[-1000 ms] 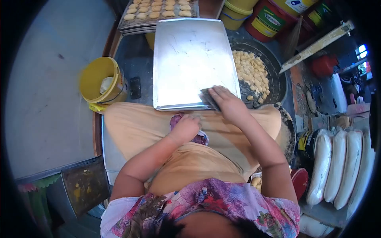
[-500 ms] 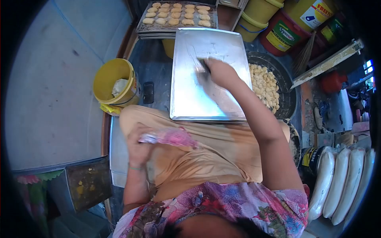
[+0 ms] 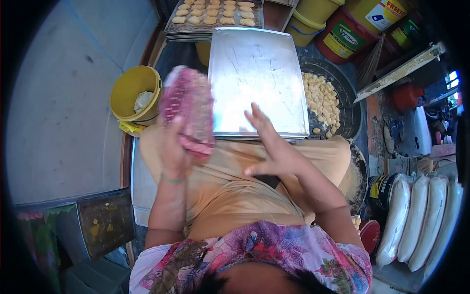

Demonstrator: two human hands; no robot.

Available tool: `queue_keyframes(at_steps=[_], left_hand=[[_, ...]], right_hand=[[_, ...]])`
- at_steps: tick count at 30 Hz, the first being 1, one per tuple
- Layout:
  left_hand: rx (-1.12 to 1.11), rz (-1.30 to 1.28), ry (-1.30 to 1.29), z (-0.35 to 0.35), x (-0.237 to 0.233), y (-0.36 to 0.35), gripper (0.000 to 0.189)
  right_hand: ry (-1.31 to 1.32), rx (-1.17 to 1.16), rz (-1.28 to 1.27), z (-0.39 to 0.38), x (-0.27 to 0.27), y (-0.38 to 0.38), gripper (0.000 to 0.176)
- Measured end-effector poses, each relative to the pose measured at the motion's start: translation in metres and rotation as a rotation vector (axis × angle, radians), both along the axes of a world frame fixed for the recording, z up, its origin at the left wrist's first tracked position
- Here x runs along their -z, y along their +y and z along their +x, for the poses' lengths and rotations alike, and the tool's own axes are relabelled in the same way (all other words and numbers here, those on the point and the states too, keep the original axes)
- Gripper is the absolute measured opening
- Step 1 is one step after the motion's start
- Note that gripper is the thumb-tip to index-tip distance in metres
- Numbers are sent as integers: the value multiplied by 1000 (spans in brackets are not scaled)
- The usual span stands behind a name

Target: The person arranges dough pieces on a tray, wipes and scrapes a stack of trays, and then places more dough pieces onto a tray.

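A pink patterned cloth (image 3: 188,108), blurred by motion, hangs from my left hand (image 3: 175,152), beside the left edge of the metal tray. My right hand (image 3: 274,152) is spread, with nothing in it, over my lap and near the tray's front edge. The silver tray (image 3: 257,81) lies bare on top of other trays in front of my knees. A dark flat object (image 3: 268,181) rests on my lap, partly hidden below my right hand.
A yellow bucket (image 3: 128,100) stands at the left. A tray of shaped dough pieces (image 3: 211,20) is at the back. To the right are a round black pan (image 3: 352,108) with dough pieces (image 3: 320,100), stacked tubs (image 3: 340,39) and wrapped white packs (image 3: 395,220).
My right hand has left the tray surface and come back towards my lap, letting go of the dark object. My left hand has raised the pink cloth, which is now spread out.
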State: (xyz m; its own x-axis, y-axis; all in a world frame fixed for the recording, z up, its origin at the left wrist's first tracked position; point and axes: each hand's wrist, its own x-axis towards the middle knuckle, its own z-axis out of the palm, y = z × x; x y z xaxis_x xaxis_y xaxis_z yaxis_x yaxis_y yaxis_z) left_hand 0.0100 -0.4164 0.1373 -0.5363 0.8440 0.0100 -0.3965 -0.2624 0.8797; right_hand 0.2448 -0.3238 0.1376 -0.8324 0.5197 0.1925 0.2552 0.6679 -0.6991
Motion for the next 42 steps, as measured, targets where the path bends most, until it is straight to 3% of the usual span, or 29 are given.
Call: queue_keyframes(at_steps=[2, 4, 5, 7, 10, 11, 13, 14, 16, 20, 21, 22, 23, 25, 28, 29, 32, 34, 37, 40, 42], left_hand=[[127, 15, 212, 29, -1, 16, 39], [345, 166, 266, 40, 23, 40, 34], [413, 172, 114, 30, 28, 51, 35], [544, 183, -198, 2, 35, 71, 39], [247, 118, 215, -55, 49, 85, 49], [185, -26, 260, -70, 58, 93, 51], [67, -317, 340, -85, 81, 109, 57], [93, -353, 274, -84, 93, 116, 57], [158, -423, 157, -76, 109, 129, 58], [171, -426, -82, -62, 91, 144, 60], [267, -388, -204, -71, 107, 151, 53], [275, -403, -112, -72, 107, 151, 51], [284, -411, -20, -71, 105, 152, 48], [335, -389, 47, -73, 115, 157, 35], [300, -396, 396, -67, 132, 160, 37], [286, -410, 450, -62, 126, 160, 48], [159, -366, 438, -51, 126, 161, 53], [188, -357, 441, -49, 118, 159, 54], [70, -343, 402, -47, 130, 166, 45], [11, -346, 569, -54, 158, 178, 42], [-36, -354, 535, -51, 161, 178, 44]], right_hand=[[482, 20, -438, -43, 15, 4, 90], [653, 32, -802, -64, 43, 32, 76], [580, 40, -941, -71, 63, 56, 68], [723, 63, -1215, -86, 47, 60, 33], [500, 307, -732, -79, 42, 82, 37], [416, 393, -515, -77, 46, 92, 40], [144, 386, 220, -80, 46, 109, 67], [-82, 397, 328, -92, 58, 117, 69], [-487, 378, 329, -124, 103, 127, 71], [-494, 182, 439, -153, 109, 94, 81], [-495, 137, 501, -150, 109, 75, 80], [-515, 102, 566, -142, 107, 52, 81], [-398, 69, 441, -131, 97, 28, 82], [-484, -62, 507, -100, 101, -1, 79], [-431, -18, 298, -37, 91, -11, 74], [-559, 46, 142, -23, 49, 1, 67], [-484, 644, 743, 75, 90, 38, 48], [-333, 1015, 265, 160, 103, 70, 48], [-139, 980, 9, 141, 68, 58, 53], [-430, 379, 476, 36, 63, 41, 62], [-517, -115, 275, -4, 77, 30, 84]])
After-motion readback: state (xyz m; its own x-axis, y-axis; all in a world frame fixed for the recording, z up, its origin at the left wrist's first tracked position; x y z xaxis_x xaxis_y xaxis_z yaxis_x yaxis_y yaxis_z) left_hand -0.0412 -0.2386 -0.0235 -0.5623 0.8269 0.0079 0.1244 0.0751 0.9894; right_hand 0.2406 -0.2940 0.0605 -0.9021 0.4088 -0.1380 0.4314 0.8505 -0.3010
